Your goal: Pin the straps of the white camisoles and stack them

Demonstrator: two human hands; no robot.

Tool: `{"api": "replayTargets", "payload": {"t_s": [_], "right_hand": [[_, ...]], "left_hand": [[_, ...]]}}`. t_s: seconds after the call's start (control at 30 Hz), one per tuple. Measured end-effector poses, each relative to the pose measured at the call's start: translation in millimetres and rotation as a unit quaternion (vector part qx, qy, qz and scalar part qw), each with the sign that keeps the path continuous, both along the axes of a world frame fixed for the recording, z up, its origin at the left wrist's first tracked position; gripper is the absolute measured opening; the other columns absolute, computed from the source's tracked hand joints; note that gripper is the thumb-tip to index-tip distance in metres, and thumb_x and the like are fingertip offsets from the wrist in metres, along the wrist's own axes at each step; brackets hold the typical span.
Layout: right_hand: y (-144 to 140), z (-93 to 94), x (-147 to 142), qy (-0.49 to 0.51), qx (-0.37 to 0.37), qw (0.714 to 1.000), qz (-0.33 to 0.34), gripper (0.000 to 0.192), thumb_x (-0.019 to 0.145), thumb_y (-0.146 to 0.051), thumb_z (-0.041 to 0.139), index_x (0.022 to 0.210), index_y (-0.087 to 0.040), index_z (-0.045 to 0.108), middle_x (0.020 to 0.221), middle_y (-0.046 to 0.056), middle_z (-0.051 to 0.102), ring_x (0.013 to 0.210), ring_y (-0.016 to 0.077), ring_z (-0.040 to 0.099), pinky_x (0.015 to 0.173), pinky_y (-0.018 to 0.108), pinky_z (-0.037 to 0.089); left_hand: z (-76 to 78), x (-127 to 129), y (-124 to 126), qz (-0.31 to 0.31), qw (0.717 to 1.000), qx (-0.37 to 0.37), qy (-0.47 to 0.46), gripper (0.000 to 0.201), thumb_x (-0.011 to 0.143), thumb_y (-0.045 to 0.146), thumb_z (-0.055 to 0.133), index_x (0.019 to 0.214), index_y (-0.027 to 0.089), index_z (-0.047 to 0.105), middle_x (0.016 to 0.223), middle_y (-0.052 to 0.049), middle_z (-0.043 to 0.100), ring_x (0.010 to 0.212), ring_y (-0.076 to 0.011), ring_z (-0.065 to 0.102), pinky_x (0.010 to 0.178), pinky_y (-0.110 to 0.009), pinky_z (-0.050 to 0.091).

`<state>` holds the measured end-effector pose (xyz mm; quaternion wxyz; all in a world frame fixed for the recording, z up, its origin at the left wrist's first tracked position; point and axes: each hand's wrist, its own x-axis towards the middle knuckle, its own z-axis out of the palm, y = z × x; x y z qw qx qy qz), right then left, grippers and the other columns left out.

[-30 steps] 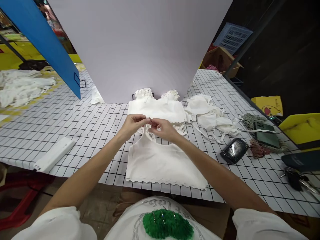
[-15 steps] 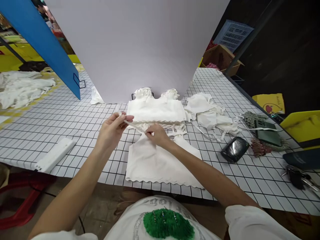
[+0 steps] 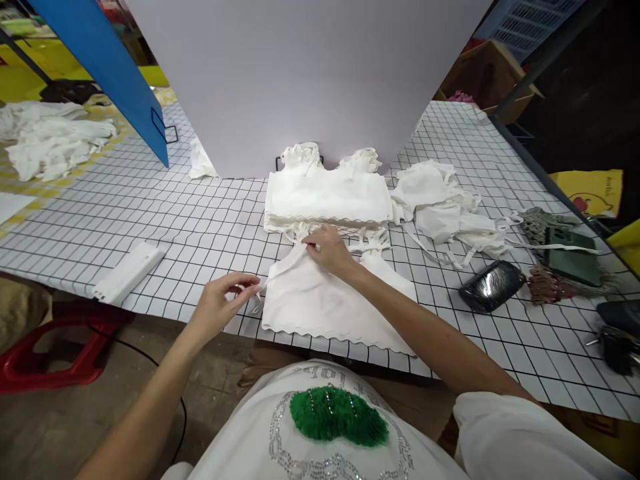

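A white camisole top [image 3: 340, 307] with a wavy hem lies flat in front of me on the grid-patterned cloth. My right hand [image 3: 330, 252] rests at its upper left corner, thumb and fingers closed on the base of a thin shoulder strap [image 3: 284, 267]. From there the strap slants down to my left hand [image 3: 225, 301], which pinches its far part between thumb and fingers just left of the top. Just behind is a stack of folded white tops [image 3: 327, 197], their straps bunched at the upper edge.
Loose white garments [image 3: 445, 207] lie right of the stack. Farther right are a shiny black pouch [image 3: 493, 287], a green phone [image 3: 573, 257] and keys [image 3: 617, 350]. A white power strip [image 3: 129, 272] lies at left. A large pale board [image 3: 310, 80] stands behind the stack.
My left hand has moved down and toward me, drawing the strap down along the top's left side. My right hand stays at the strap's base. The view has shifted.
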<state>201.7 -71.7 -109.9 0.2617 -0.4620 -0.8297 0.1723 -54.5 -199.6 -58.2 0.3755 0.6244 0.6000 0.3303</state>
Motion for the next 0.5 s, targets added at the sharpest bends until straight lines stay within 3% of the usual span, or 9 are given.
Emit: {"api": "replayTargets", "payload": {"t_s": [0.13,0.27,0.4,0.5], "right_hand": [[0,-2.0,3,0.013,0.011,1.0,-0.009,0.03,0.084,-0.009,0.051,0.093,-0.018,0.079,0.08,0.008,0.073,0.088,0.0265,0.055,0.083,0.041,0.042],[1,-4.8,4,0.022,0.009,1.0,-0.01,0.03,0.086,-0.011,0.05,0.095,-0.018,0.078,0.08,0.007,0.074,0.086,0.0261,0.056,0.085,0.042,0.042],[1,-8.2,3,0.029,0.007,1.0,-0.01,0.031,0.086,-0.012,0.05,0.097,-0.017,0.078,0.086,0.008,0.076,0.087,0.0262,0.056,0.087,0.044,0.042],[1,-10.6,2,0.023,0.012,1.0,-0.012,0.03,0.086,-0.012,0.05,0.095,-0.019,0.078,0.087,0.007,0.075,0.088,0.0261,0.056,0.088,0.044,0.041]], "left_hand": [[-23.4,7,7,0.03,0.997,0.036,0.063,0.03,0.085,0.05,0.066,0.091,0.021,0.075,0.094,-0.007,0.073,0.076,-0.0195,0.063,0.068,-0.032,0.052],[-37.2,3,10,0.017,0.997,0.027,0.07,0.034,0.091,0.049,0.056,0.092,0.021,0.075,0.088,-0.007,0.071,0.079,-0.0206,0.061,0.069,-0.033,0.049],[-44.7,5,12,-0.001,0.996,0.022,0.085,0.025,0.079,0.048,0.07,0.081,0.023,0.074,0.085,-0.006,0.069,0.088,-0.0245,0.061,0.078,-0.037,0.05],[-42.1,8,10,0.025,0.998,0.015,0.05,0.024,0.078,0.044,0.071,0.074,0.021,0.068,0.081,-0.005,0.068,0.085,-0.0235,0.062,0.079,-0.038,0.051]]}}
